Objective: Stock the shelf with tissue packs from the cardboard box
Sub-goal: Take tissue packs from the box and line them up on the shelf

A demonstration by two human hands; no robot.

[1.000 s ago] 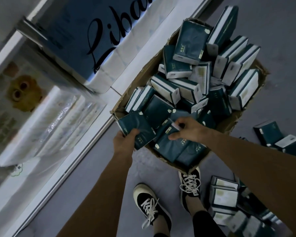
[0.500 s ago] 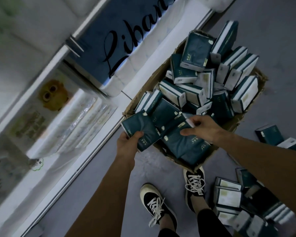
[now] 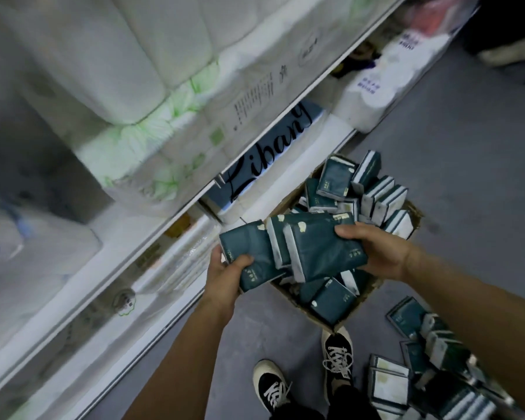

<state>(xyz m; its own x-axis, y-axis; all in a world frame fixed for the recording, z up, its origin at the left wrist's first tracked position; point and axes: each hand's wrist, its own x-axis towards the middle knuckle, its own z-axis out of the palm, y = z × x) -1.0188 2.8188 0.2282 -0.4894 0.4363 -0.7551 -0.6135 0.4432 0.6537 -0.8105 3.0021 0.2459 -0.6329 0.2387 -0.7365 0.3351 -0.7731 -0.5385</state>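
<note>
Tissue packs (image 3: pixel 315 247), dark green with white ends, sit bunched between two bare hands just above the near corner of the cardboard box (image 3: pixel 319 321). The left hand (image 3: pixel 225 275) grips the leftmost pack, thumb curled over its face and fingers (image 3: pixel 215 253) wrapped under its edge. The right hand (image 3: pixel 376 253) clamps the other side of the bunch, thumb on top and fingers tucked beneath, so several overlapping packs are pressed together between the two. The box stands on the grey floor (image 3: pixel 437 153), hard against the foot of the shelf (image 3: pixel 152 237), and more green packs lie heaped in it, some flat and some on edge. Loose packs (image 3: pixel 419 353) lie scattered and stacked on the floor to the right of the box. Two black sneakers (image 3: pixel 335 359) with white laces stand on the floor just below the box. The white shelf runs diagonally across the left side of the head view; bulky white toilet roll bundles (image 3: pixel 119 71) with green print fill its upper level, and a blue package with black script lettering (image 3: pixel 270 159) lies on the lower level beside the box. The shelf's contents further left are blurred.
</note>
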